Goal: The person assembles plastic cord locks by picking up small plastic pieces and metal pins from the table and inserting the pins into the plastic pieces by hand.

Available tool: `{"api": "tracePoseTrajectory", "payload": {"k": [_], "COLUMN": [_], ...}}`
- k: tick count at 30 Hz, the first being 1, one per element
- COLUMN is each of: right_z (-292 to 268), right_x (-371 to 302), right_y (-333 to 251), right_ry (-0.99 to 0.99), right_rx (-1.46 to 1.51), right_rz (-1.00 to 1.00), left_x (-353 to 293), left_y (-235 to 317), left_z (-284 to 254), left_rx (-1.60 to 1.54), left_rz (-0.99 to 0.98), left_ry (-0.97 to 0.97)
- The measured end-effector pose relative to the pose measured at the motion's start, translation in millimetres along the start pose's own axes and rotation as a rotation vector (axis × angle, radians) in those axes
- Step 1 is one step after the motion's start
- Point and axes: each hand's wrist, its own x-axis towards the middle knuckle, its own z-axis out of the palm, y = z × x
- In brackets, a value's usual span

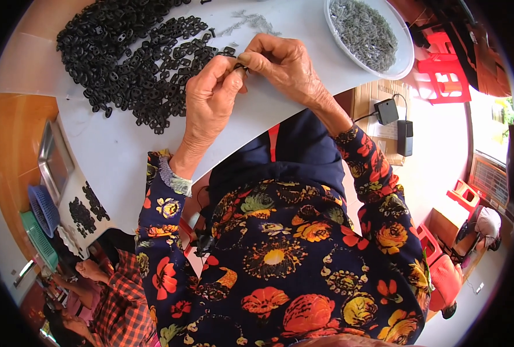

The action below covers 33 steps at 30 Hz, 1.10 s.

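Note:
Both my hands meet over the white table (118, 156), fingertips pinched together. Between them is a small black plastic part (240, 66), mostly covered by the fingers. My left hand (212, 95) grips it between thumb and forefinger. My right hand (284, 65) comes in from the right, its thumb and forefinger closed at the same part; whether a second tiny piece is in them I cannot make out. A large heap of small black plastic parts with holes (124, 63) spreads to the left of my hands. Beyond them lie a few loose clear, thin pieces (255, 22).
A round translucent tub (406, 58) full of small clear pieces stands at the right table edge. Below it a cardboard box (368, 98) carries black adapters. Red stools (445, 78) stand at right. At lower left, a person in a checked shirt (126, 295) sits near baskets (43, 209) and a metal tray (54, 153).

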Motion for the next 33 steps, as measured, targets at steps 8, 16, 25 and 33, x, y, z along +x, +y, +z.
{"api": "tracePoseTrajectory", "payload": {"k": [8,16,25,33], "right_z": [3.3,5.9,6.8,5.4], "right_x": [0.8,0.3,-0.3,0.6], "right_y": [0.9,-0.1,9.5,4.0], "right_ry": [0.034,0.004,-0.009,-0.027], "right_rx": [0.18,0.109,0.22,0.278], "right_rz": [-0.047,0.011,-0.034,0.043], "left_x": [0.4,-3.5,-1.7,20.1], "left_y": [-2.9,-7.7,-4.5,0.7], "left_z": [-3.7,-0.7,-0.3,-93.1], "left_rx": [-0.048,-0.016,-0.098,0.64], "left_rz": [-0.059,-0.013,0.033,0.153], "left_ry": [-0.004,0.014,0.038,0.146]}}
